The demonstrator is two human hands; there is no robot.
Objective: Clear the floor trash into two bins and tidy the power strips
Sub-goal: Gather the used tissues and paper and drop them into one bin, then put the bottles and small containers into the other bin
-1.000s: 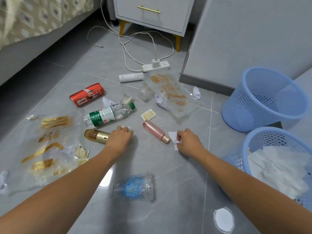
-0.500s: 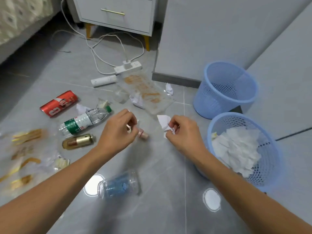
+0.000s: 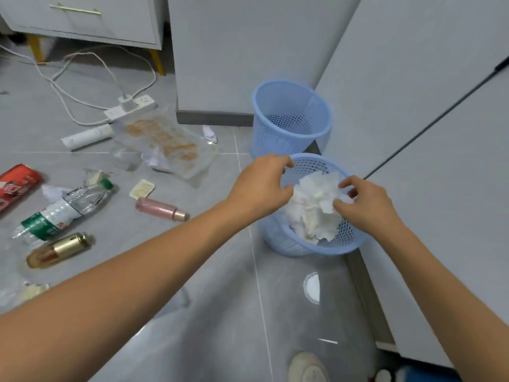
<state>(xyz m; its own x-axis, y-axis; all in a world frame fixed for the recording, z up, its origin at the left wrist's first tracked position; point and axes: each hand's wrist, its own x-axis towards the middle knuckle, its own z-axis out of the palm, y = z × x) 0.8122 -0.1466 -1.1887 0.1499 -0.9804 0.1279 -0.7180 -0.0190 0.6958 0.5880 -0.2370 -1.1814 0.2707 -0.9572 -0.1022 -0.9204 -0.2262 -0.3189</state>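
Fingers (image 3: pixel 343 186) of the right hand (image 3: pixel 366 205) pinched a paper scrap (image 3: pixel 327 209) over the near bin (image 3: pixel 300 246), atop its heap of tissues (image 3: pixel 311 213). Whether the left hand (image 3: pixel 261 186), curled at the rim, held anything could not be told. A second earlier both hands were on the floor, so paper clearing advanced. The pink tube (image 3: pixel 162 209) stayed lying flat, long axis left-right, cap rightward.
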